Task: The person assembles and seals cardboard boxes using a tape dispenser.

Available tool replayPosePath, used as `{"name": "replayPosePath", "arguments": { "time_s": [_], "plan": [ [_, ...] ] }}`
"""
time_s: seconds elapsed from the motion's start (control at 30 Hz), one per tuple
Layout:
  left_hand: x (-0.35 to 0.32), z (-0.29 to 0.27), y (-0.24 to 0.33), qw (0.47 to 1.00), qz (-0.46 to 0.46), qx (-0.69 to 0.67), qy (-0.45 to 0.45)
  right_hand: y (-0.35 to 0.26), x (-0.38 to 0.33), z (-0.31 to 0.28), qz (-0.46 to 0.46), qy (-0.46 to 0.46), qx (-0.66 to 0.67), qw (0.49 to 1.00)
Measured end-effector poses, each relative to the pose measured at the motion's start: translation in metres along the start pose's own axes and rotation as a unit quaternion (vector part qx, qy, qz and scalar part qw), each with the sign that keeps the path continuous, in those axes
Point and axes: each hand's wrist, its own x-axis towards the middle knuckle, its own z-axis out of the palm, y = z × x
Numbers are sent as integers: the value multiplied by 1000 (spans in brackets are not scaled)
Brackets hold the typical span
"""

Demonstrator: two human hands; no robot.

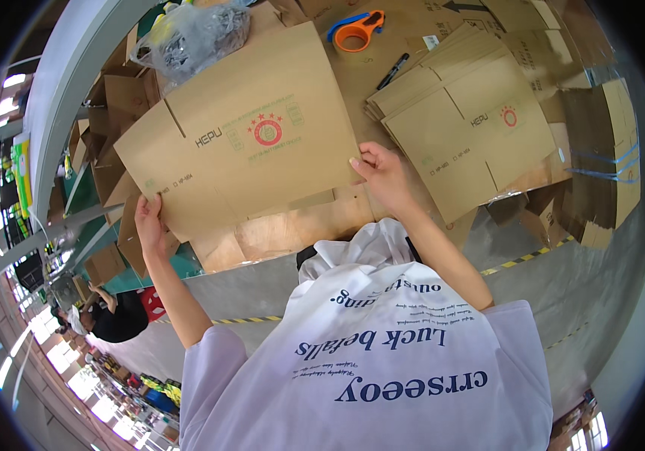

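A flat, unfolded cardboard box (262,177) with red and green print is stretched between my hands over the worktable. My left hand (149,220) pinches its lower left corner, thumb on top. At its right edge, my right hand (384,174) grips the board between thumb and curled fingers. Just right of that hand lies a stack of similar flat cardboard boxes (472,120), slightly fanned at its far left side. A black marker pen (392,71) rests beyond the stack's left edge.
At the far side lie an orange and blue tape dispenser (358,33) and a clear plastic bag (198,41) with dark contents. Open cardboard boxes (123,101) crowd the left. Blue straps (609,167) hang by cardboard at right. A person (119,316) in black is off to the left.
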Motion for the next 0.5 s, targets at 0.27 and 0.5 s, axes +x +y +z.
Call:
{"name": "replayPosePath", "arguments": {
  "time_s": [0.27,0.5],
  "plan": [
    [51,-55,21,986,62,13,152,-71,29,47,-63,-63,33,995],
    [59,-50,40,990,60,6,126,-102,17,59,-100,-83,11,991]
  ]
}}
